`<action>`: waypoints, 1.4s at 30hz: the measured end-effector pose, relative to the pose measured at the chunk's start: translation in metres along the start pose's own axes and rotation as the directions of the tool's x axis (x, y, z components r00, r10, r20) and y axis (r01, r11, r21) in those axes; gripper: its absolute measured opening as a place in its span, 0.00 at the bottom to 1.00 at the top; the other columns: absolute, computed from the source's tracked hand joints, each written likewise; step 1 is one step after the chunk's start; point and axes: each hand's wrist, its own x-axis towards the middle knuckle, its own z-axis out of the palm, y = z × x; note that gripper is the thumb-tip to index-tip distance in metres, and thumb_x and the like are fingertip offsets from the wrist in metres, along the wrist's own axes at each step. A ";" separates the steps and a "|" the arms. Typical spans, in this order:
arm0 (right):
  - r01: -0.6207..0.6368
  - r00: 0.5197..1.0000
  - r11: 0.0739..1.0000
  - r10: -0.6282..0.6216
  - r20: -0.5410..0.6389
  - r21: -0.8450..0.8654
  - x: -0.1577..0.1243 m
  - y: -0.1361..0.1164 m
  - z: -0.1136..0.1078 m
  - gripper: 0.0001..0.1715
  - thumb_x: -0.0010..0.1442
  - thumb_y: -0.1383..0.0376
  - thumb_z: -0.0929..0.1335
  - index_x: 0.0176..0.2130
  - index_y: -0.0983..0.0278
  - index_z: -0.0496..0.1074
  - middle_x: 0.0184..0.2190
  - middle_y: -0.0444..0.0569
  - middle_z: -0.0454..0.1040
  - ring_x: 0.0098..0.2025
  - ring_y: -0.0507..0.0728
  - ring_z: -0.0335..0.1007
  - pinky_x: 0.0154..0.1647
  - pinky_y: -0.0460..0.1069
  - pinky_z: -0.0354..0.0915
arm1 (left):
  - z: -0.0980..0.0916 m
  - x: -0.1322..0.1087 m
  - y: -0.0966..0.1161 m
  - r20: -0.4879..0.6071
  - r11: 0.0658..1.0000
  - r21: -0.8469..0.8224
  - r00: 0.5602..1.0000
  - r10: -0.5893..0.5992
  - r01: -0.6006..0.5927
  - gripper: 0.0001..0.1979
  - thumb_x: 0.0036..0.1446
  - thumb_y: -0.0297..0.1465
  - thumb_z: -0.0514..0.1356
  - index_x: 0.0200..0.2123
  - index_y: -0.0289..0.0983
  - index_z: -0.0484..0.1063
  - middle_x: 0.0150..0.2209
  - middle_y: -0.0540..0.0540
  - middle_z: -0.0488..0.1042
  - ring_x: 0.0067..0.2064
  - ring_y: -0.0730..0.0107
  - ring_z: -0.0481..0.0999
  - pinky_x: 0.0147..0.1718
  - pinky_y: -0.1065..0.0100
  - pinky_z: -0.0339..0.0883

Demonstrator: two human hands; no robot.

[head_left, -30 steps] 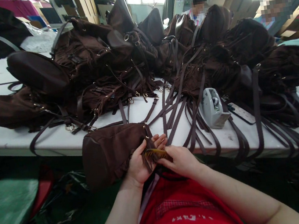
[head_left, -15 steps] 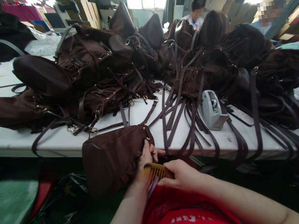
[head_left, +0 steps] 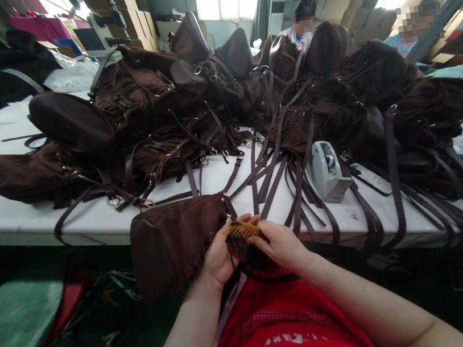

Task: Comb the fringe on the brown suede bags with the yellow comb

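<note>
A dark brown fringed bag (head_left: 175, 236) lies on its side at the table's near edge, its base toward the left. My left hand (head_left: 220, 258) is at its right end, cupped around the hanging fringe (head_left: 237, 247) with the fingertips showing beyond it. A yellow-brown comb (head_left: 243, 229) is pinched in my right hand (head_left: 282, 244). Its teeth point down and rest at the top of the fringe, right by my left thumb. The fringe partly hides my left palm.
Piled brown bags (head_left: 150, 87) cover the white table (head_left: 9, 219), their straps (head_left: 291, 199) trailing over the front edge. A grey tape dispenser (head_left: 326, 171) stands to the right, beside a phone-like flat object (head_left: 370, 178). Two people are beyond the pile. A green-covered seat (head_left: 15, 324) is lower left.
The comb in my right hand has moved up and onto the fringe. My left hand has turned palm up beneath the strands. The bag has barely shifted.
</note>
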 end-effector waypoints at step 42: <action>-0.250 0.775 0.665 0.573 -0.266 0.704 -0.028 0.049 -0.021 0.21 0.53 0.51 0.68 0.38 0.63 0.65 0.21 0.40 0.65 0.15 0.49 0.56 0.14 0.45 0.55 | 0.059 0.033 0.114 -0.036 0.909 0.163 0.918 0.395 -0.384 0.27 0.60 0.47 0.49 0.45 0.27 0.69 0.52 0.29 0.69 0.54 0.55 0.69 0.49 0.60 0.68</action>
